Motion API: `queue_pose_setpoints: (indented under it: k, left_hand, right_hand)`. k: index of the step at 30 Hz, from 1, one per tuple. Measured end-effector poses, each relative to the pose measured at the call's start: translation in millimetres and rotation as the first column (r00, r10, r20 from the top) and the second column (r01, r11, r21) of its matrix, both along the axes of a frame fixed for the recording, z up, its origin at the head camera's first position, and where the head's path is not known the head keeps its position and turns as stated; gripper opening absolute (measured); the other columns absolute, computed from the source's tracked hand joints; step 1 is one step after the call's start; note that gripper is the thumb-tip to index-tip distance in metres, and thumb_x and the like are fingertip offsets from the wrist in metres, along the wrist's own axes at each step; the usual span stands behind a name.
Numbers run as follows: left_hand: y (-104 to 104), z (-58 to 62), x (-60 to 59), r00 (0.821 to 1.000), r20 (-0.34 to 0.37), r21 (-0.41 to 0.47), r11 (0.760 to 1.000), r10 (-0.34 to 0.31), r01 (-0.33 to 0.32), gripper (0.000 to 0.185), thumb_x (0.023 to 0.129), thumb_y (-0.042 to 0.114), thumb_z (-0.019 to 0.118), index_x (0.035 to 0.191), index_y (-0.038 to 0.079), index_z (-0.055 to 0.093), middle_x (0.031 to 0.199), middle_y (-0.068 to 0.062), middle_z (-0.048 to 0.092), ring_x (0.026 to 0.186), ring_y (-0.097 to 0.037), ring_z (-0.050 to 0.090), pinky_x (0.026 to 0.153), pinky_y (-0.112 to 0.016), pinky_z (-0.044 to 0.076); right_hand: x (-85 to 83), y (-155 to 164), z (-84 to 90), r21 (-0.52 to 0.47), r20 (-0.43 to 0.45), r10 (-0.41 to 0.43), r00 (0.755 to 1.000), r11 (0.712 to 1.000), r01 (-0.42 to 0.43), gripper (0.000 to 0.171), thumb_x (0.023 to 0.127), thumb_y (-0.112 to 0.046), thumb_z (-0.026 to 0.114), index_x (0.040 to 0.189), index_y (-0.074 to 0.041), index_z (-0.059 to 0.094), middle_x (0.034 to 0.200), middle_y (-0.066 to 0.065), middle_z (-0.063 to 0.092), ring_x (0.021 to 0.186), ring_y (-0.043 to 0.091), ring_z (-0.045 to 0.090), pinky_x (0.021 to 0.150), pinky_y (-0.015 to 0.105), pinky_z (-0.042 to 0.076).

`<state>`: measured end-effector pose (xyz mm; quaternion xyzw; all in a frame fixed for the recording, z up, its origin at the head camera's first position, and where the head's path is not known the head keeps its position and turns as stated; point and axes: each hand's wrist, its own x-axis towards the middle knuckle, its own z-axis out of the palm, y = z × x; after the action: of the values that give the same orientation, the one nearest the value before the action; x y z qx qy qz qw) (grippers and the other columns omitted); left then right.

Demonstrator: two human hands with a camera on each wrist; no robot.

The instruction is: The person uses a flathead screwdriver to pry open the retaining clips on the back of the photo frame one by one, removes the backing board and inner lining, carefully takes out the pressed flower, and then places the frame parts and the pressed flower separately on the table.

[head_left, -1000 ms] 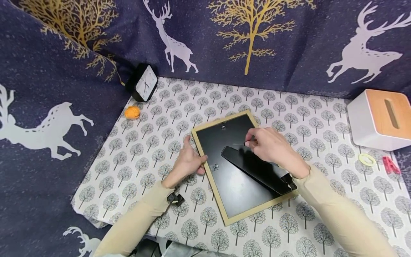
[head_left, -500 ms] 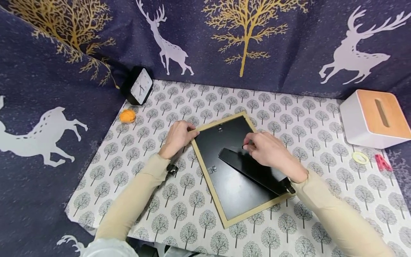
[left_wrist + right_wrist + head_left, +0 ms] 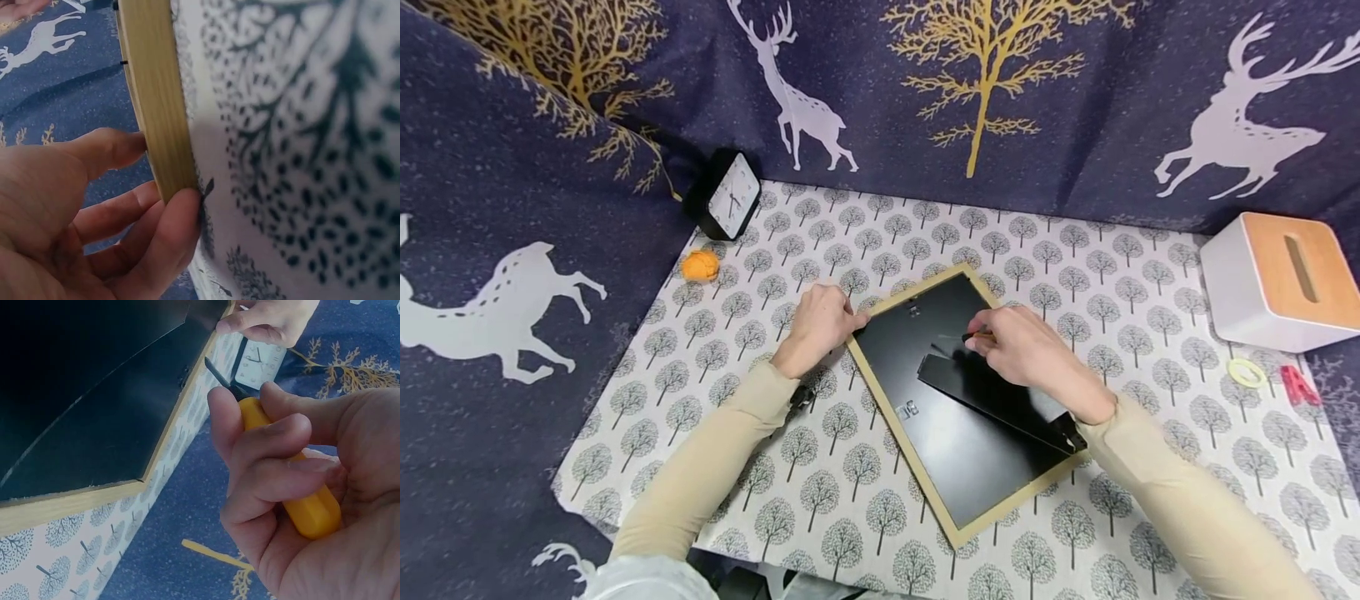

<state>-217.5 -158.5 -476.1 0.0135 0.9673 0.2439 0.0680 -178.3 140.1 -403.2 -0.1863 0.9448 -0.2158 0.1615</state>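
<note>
A wooden picture frame (image 3: 951, 454) lies face down on the tablecloth, its black backing up and its black easel stand (image 3: 1000, 400) folded across it. My left hand (image 3: 848, 320) grips the frame's far left corner; in the left wrist view the thumb and fingers (image 3: 172, 219) pinch the wooden edge (image 3: 156, 106). My right hand (image 3: 983, 337) is over the backing and grips a small yellow-handled screwdriver (image 3: 294, 487), whose dark tip points at the frame's far edge.
A black clock (image 3: 730, 196) and an orange ball (image 3: 700, 265) sit at the table's far left. A white tissue box (image 3: 1281, 279), a yellow ring (image 3: 1246, 372) and a red object (image 3: 1298, 385) are at the right. Dark deer-print cloth hangs behind and to the left.
My left hand moved from the frame's left side up to its far left corner and took hold. The frame turned slightly, its near corner swinging right. The right hand stayed over the backing.
</note>
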Motion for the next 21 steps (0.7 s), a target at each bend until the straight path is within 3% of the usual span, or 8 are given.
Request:
queue_pose_setpoints:
  k: [4,9,17,21]
  left_hand:
    - [-2,-1.3,5.3,1.0,0.001,-0.03,0.999,-0.01,0.01,0.032,0.096,0.036,0.085,0.086,0.006,0.084,0.093,-0.014,0.079,0.058,-0.019,0.064,0.048,-0.023,0.049]
    - [-3,0.8,15.9,0.999,0.033,-0.042,0.999,-0.025,0.026,0.038,0.097,0.037,0.084,0.079,0.004,0.08,0.075,-0.01,0.072,0.048,-0.013,0.053,0.04,-0.019,0.039]
    - [-3,4.2,40.7,0.991,0.126,0.059,0.998,-0.038,0.03,0.036,0.096,0.025,0.082,0.067,0.007,0.068,0.052,0.002,0.055,0.04,-0.008,0.043,0.034,-0.017,0.034]
    - [-2,2.3,54.0,0.988,0.138,0.097,0.994,-0.07,0.057,0.034,0.094,0.02,0.08,0.066,0.01,0.065,0.051,0.004,0.053,0.041,-0.008,0.044,0.035,-0.019,0.037]
  right_hand:
    - [0.2,-1,-0.7,0.0,0.003,-0.008,1.0,1.0,0.008,0.026,0.107,-0.017,0.067,0.127,-0.002,0.076,0.101,0.007,0.082,0.073,0.014,0.059,0.073,0.031,0.049]
    - [-0.1,-1,-1.6,-0.009,0.029,-0.017,0.999,1.0,0.017,0.027,0.108,-0.015,0.065,0.129,-0.001,0.076,0.11,0.011,0.084,0.075,0.015,0.062,0.074,0.032,0.052]
    - [-1.1,-6,-7.3,-0.034,0.018,-0.018,1.0,0.999,0.019,0.028,0.109,-0.016,0.063,0.129,-0.002,0.076,0.104,0.008,0.082,0.078,0.014,0.066,0.082,0.039,0.058]
    - [-1.0,-12,-14.2,-0.06,0.017,-0.022,1.0,0.998,0.023,0.029,0.109,-0.017,0.063,0.13,-0.001,0.075,0.1,0.007,0.081,0.07,0.014,0.061,0.069,0.032,0.052]
